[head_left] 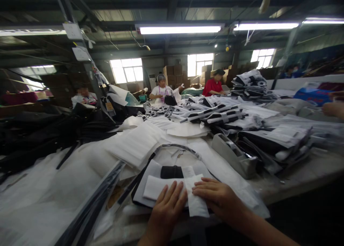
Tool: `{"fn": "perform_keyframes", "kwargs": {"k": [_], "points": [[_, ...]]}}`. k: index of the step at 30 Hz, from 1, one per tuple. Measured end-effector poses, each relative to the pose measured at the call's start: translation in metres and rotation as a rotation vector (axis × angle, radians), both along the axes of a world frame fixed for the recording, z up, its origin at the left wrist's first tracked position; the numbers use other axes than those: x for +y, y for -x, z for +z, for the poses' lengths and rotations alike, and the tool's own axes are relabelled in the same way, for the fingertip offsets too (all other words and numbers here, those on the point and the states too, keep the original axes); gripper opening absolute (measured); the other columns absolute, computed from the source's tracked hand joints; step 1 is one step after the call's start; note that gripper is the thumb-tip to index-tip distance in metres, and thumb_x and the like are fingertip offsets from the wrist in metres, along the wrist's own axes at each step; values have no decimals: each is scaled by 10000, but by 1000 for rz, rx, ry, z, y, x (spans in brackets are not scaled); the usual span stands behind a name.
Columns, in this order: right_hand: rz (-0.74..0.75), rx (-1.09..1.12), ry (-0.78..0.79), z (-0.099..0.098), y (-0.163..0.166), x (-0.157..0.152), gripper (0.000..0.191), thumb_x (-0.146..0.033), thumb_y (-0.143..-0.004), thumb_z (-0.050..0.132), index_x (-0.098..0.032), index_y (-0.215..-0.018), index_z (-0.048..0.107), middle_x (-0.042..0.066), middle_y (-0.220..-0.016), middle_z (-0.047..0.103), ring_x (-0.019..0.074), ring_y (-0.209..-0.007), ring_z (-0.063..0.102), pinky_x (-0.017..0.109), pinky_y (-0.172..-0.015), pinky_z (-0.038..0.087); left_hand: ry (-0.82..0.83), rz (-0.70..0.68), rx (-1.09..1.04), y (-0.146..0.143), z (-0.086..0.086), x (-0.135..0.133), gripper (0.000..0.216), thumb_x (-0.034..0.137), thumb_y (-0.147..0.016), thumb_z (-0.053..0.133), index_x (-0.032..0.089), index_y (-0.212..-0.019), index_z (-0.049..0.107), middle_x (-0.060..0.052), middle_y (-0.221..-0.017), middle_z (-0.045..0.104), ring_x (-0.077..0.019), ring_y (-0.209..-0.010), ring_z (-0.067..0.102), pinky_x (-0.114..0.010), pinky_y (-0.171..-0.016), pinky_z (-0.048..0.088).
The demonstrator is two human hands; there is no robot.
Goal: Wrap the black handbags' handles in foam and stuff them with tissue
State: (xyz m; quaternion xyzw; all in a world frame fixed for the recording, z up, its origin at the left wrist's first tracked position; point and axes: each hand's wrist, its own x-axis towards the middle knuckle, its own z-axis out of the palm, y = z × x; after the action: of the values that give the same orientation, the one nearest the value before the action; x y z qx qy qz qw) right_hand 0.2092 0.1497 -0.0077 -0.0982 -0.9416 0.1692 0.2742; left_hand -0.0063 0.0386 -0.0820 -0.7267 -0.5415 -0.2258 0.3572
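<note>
A black handbag (136, 195) lies flat before me, largely covered by white foam sheet, with its wrapped handle (176, 145) arching away from me. My left hand (170, 203) rests with fingers outstretched on a folded white foam piece (152, 188) on the bag. Beside it, my right hand (215, 194) lies with fingers extended on a white paper-like strip (197, 199) that runs over the foam and hangs toward me. A rolled black piece (171, 172) shows above the foam. Neither hand grips anything visible.
A grey tape dispenser (233, 156) stands to the right. Wrapped bag pieces (276, 138) are stacked beyond it. White foam sheets (134, 142) spread at left, near plastic-wrapped black straps (94, 203). Two people sit across the table, another at far left; someone's hand (333, 108) shows at the right edge.
</note>
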Motion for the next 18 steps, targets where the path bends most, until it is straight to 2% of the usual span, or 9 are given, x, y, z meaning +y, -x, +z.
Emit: {"fn": "perform_keyframes", "kwargs": {"k": [3,7,9,13,18], "points": [[-4,20,-145,-14,-9,-4,406,-100,-906,529,-228,-1273,645,74,-1245,708,216,-1208,628,431,-1101,458,31,-7,64,1,9,-3,381,195,-1044,337,233,-1336,579,13,-1426,571,-192,-1308,537,-369,-1028,489],[-18,60,-283,-30,-13,-5,455,-102,-904,515,-249,-1326,602,49,-1322,662,221,-1289,562,455,-1107,456,52,-7,69,2,20,-5,428,218,-1056,256,219,-1355,563,15,-1424,571,-180,-1296,548,-350,-1008,504],[-23,71,-309,-36,-14,-4,460,-110,-910,513,-249,-1342,587,43,-1333,654,214,-1304,547,445,-1113,452,64,-11,76,2,23,-6,442,234,-1059,233,222,-1405,508,3,-1432,562,-182,-1304,541,-353,-1008,506],[-18,68,-333,-43,-16,-3,456,-122,-920,512,-236,-1358,571,40,-1336,651,205,-1319,530,436,-1123,443,95,-22,162,0,29,-8,475,194,-1050,236,303,-1496,357,-22,-1430,564,-215,-1286,561,-371,-985,517],[-25,72,-345,-48,-18,-4,435,-119,-925,507,-224,-1340,587,42,-1313,667,200,-1301,548,427,-1112,455,138,-35,303,-2,44,-10,465,195,-1047,244,300,-1450,449,20,-1403,590,-247,-1213,618,-401,-946,532]]}}
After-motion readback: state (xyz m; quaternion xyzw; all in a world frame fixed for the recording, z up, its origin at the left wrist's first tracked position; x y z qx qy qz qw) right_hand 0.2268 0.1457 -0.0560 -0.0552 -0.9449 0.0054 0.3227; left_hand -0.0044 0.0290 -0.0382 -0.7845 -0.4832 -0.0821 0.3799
